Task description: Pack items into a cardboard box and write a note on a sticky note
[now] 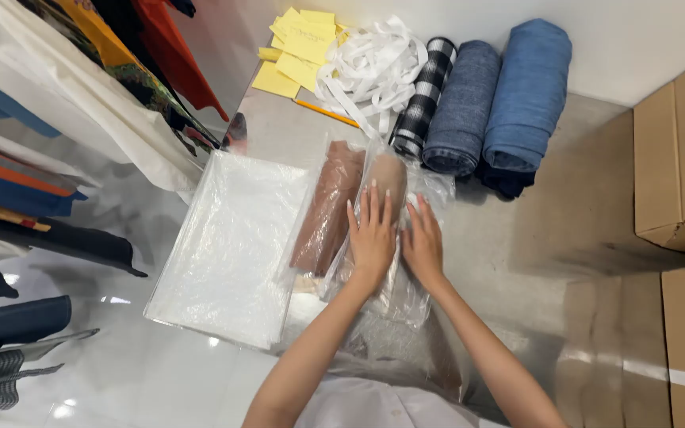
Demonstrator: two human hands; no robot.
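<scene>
The work went on over a glossy pale floor (160, 372) that threw back spots of ceiling light, with a white wall (636, 40) running along its far edge. Both hands lay flat on a roll of beige cloth in a clear plastic bag (386, 178), which rested lengthwise near the middle of the floor. The left hand (372, 234) pressed on top of the bag with its fingers stretched out and together, not curled around anything. The right hand (423, 242) lay just beside it on the bag's right side, fingers likewise open and flat.

Touching the bag on its left was a second bagged roll of brown cloth (328, 208). Left of that lay a stack of empty clear plastic bags (227, 246).

Against the far wall sat a black-and-white checked roll (426, 95), a grey-blue roll (463, 107) and a brighter blue roll (526, 95), side by side. Beside them lay a heap of white ribbon (374, 67), yellow paper slips (299, 43) and a yellow pencil (325, 112). Cardboard boxes (679, 150) stood along the right edge, and folded cloth in many colours (25, 174) crowded the left edge.
</scene>
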